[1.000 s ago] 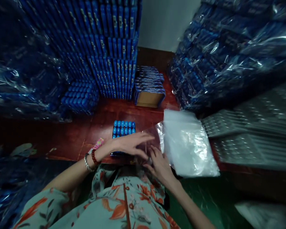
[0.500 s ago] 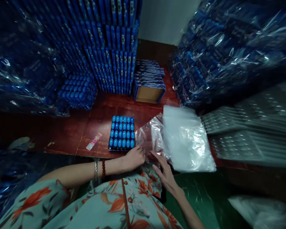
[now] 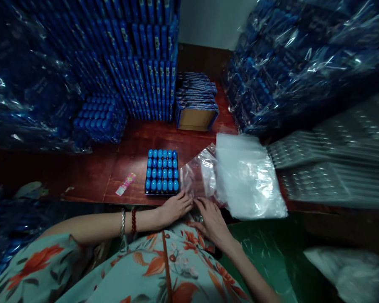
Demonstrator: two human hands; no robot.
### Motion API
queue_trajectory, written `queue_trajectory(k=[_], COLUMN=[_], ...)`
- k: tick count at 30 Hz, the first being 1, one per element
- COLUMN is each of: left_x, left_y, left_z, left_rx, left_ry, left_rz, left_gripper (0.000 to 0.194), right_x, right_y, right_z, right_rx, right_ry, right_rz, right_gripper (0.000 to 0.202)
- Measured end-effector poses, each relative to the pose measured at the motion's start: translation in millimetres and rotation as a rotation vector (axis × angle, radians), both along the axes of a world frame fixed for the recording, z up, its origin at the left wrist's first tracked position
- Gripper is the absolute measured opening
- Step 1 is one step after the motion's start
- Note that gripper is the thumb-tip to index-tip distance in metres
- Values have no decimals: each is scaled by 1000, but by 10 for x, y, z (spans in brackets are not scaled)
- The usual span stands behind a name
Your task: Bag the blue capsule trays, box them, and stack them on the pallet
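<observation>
A clear plastic bag (image 3: 194, 174) lies over the table's front edge, its near end between my hands. My left hand (image 3: 175, 208), with a silver bangle and a red bead bracelet at the wrist, is closed on the bag's near left edge. My right hand (image 3: 212, 222) has its fingers bent onto the near right edge of the bag, the thumb lower down. Just beyond my left hand sits a dark tray of blue-capped small bottles (image 3: 161, 172), set in rows. To the right of the bag lies a stack of clear plastic bags (image 3: 249, 176).
A pink label strip (image 3: 125, 184) lies left of the tray. Behind stand stacked blue boxes (image 3: 154, 80) and a row of open cartons (image 3: 197, 118). Plastic-wrapped blue packs (image 3: 262, 84) rise at the right, above clear moulded trays (image 3: 316, 185). More wrapped bottles (image 3: 96, 115) stand left.
My right hand has moved left toward my left hand, its fingers now bent at the bag's edge. My left hand has shifted slightly left. The whole view has shifted a little.
</observation>
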State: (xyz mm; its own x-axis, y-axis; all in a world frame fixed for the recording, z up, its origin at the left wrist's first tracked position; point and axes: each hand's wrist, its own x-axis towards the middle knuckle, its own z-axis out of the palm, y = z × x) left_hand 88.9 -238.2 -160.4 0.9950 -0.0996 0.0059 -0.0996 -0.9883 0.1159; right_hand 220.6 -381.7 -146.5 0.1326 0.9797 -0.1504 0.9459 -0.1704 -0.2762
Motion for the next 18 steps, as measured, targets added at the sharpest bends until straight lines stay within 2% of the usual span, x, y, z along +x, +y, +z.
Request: queue_trajectory(k=[1, 3, 5, 6, 8, 12, 15, 18], left_x=[7, 78, 193, 254, 367, 523, 559, 508], left_y=[-28, -26, 44, 95, 213, 462, 629, 770], left_z=[-14, 59, 220, 312, 482, 773, 1024, 1266], left_rx=[-9, -64, -162, -238, -439, -777, -905, -930], left_ry=[3, 11, 9, 2, -12, -93, -227, -229], left_rz=[-23, -47, -10, 18, 45, 102, 185, 158], left_gripper=[22, 19, 17, 17, 17, 16, 8, 24], right_x=[-12, -56, -102, -111, -69, 231, 443, 508], right_y=[-32, -61, -40, -9, 94, 424, 678, 855], right_z=[-35, -61, -14, 37, 191, 620, 932, 1154], right_rx=[16, 63, 112, 129, 141, 195, 263, 304], right_ry=[26, 62, 46, 27, 5, 107, 265, 407], right_rz=[-15, -41, -94, -132, -214, -266, -236, -153], right_gripper=[61, 63, 58, 49, 25, 28, 26, 28])
